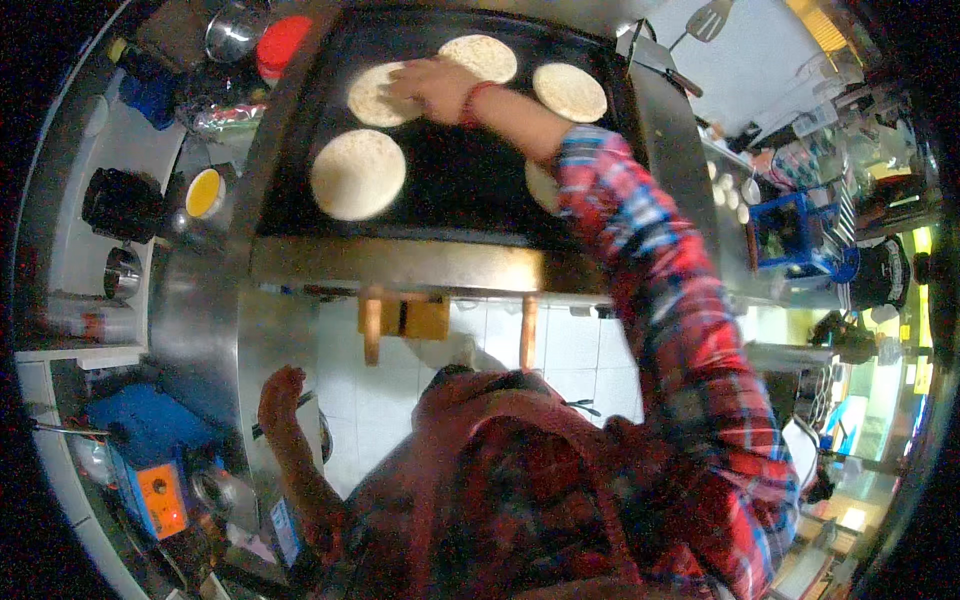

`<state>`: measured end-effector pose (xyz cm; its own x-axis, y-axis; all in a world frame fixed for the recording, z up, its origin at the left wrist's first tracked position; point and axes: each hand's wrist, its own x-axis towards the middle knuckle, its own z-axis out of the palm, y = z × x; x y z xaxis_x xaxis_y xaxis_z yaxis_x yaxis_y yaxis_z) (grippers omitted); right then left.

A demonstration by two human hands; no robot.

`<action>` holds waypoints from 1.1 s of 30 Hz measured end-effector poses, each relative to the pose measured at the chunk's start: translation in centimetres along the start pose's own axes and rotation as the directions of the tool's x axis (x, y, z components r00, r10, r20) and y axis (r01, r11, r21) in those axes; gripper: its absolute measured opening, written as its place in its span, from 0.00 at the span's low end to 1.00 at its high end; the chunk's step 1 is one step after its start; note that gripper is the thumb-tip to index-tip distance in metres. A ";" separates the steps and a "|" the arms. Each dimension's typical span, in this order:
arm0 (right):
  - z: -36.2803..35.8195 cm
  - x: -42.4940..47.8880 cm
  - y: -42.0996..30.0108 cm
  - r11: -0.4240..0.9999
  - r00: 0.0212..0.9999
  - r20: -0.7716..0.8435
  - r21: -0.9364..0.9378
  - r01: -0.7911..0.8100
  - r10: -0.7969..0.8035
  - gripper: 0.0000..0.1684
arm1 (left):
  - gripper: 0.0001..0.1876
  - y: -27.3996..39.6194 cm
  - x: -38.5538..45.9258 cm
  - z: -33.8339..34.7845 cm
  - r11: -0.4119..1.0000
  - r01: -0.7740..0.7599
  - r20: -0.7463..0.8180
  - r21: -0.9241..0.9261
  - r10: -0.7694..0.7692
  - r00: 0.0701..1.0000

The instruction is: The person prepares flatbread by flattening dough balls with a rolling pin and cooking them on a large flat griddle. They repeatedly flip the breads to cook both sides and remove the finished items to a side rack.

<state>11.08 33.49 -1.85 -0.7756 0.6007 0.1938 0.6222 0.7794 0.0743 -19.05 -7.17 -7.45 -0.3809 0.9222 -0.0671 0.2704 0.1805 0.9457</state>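
On a dark flat griddle (457, 180) lie several round flatbreads. My right hand (435, 90), with a red band at the wrist, reaches over the flatbread at upper left (367, 94); its fingertips are blurred on or just above that bread. One flatbread (480, 56) lies behind my hand, another (570, 91) at the upper right and one (358, 174) at the lower left. My sleeve partly covers a further flatbread (541, 187). My left hand (282, 394) hangs low beside the steel counter, away from the griddle, its fingers loosely curled with nothing visible in them.
Left of the griddle stand a bowl of yellow contents (205, 193), a red round item (283, 46) and a metal bowl (236, 31). A slotted turner (707, 21) lies at the upper right. Two wooden handles (372, 330) jut from below the griddle's front edge.
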 end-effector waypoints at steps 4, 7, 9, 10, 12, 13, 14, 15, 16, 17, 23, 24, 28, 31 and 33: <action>-3.9 -10.2 5.8 0.995 1.000 0.009 0.098 0.021 -0.022 0.20 | 0.18 2.3 0.4 0.7 0.984 -0.035 0.137 -0.176 0.060 0.989; -8.9 -18.4 7.9 0.968 0.945 0.213 -0.088 -0.234 0.248 0.21 | 0.20 6.0 2.3 1.3 0.954 -0.133 0.330 -0.267 0.220 0.918; -10.4 -23.8 8.0 0.942 0.892 0.333 -0.240 -0.233 0.305 0.23 | 0.20 8.1 5.7 3.2 0.940 -0.154 0.466 -0.304 0.288 0.837; -10.6 -25.6 7.7 0.929 0.864 0.381 -0.297 -0.222 0.329 0.23 | 0.20 9.9 7.9 3.7 0.947 -0.305 0.585 -0.097 0.302 0.753; -10.9 -25.7 5.0 0.925 0.844 0.425 -0.325 -0.196 0.328 0.26 | 0.19 17.3 9.9 5.8 0.837 -0.533 0.713 0.123 0.299 0.634; -11.3 -26.8 4.0 0.908 0.806 0.463 -0.366 -0.205 0.369 0.27 | 0.20 17.9 12.6 9.6 0.739 -0.673 0.776 0.042 0.400 0.488; -10.4 -28.1 4.1 0.910 0.834 0.437 -0.377 -0.171 0.337 0.30 | 0.20 19.2 14.6 13.2 0.611 -0.790 0.806 -0.040 0.487 0.336; -9.5 -28.7 3.9 0.907 0.803 0.469 -0.374 -0.197 0.367 0.30 | 0.20 20.3 16.8 16.9 0.477 -0.870 0.814 -0.129 0.551 0.181; -9.4 -28.2 3.4 0.904 0.781 0.492 -0.372 -0.212 0.385 0.30 | 0.22 21.9 17.5 19.9 0.506 -0.845 0.851 -0.172 0.509 0.131; -9.2 -27.6 2.9 0.899 0.753 0.518 -0.373 -0.228 0.406 0.31 | 0.22 22.4 18.0 23.2 0.462 -0.858 0.845 -0.225 0.532 0.064; -6.9 -24.8 -1.3 0.936 0.733 0.582 -0.196 -0.294 0.352 0.25 | 0.29 18.6 18.7 39.3 0.123 -0.992 0.983 0.041 0.174 0.062; -6.8 -24.9 -1.9 0.933 0.712 0.602 -0.225 -0.282 0.361 0.27 | 0.29 18.3 18.3 40.4 0.058 -0.997 0.989 0.049 0.139 0.057; -7.3 -24.6 -3.3 0.928 0.669 0.651 -0.168 -0.333 0.358 0.30 | 0.29 17.3 18.5 42.1 -0.089 -0.993 0.992 0.076 0.104 0.066; -8.9 -24.3 -3.1 0.922 0.588 0.718 -0.218 -0.320 0.373 0.31 | 0.28 18.7 18.7 42.8 0.185 -0.973 0.989 0.138 0.036 0.147; -9.1 -23.3 -2.4 0.884 0.511 0.739 -0.252 -0.394 0.439 0.32 | 0.25 17.5 22.5 43.2 0.202 -0.978 0.960 -0.052 0.279 0.007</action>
<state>28.64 15.96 2.39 -0.2021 0.7809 -0.5910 0.8823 0.4071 0.2362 15.35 31.52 -6.16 0.9219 0.3851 -0.0417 0.3812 -0.8831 0.2734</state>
